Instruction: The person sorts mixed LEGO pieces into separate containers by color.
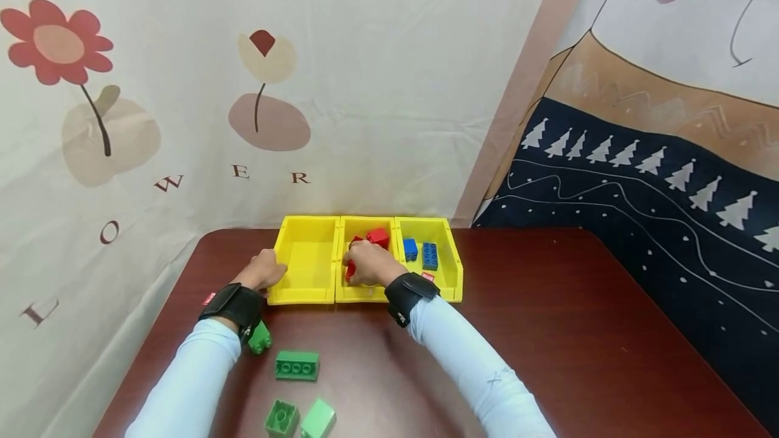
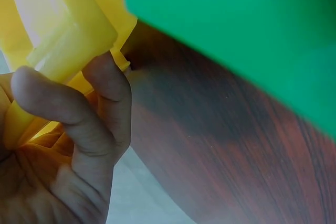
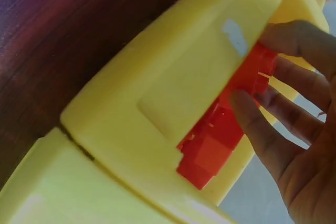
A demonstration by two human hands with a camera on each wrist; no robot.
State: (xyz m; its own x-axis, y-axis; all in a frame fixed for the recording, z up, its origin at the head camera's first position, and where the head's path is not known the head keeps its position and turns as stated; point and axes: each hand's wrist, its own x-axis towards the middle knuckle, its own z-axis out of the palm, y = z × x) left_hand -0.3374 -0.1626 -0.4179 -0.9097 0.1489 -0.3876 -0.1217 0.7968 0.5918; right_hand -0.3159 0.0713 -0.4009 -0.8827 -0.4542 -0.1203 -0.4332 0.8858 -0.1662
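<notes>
Nearest, between the sleeves [image 1: 170,384], two green blocks [image 1: 282,418] sit on the table [image 1: 548,343], with a longer green block [image 1: 297,366] beyond them and a fourth green block [image 1: 260,338] partly hidden by the left wristband [image 1: 231,308]. Farther off, from the left, the left hand [image 1: 263,270] grips the left wall of the left bin [image 1: 301,295], thumb and fingers bent round its yellow edge. In the middle bin [image 1: 358,295] the right hand [image 1: 374,263] pinches a red block [image 1: 349,272], more red blocks [image 1: 379,237] lying behind, and the right bin [image 1: 452,291] holds two blue blocks [image 1: 429,256].
</notes>
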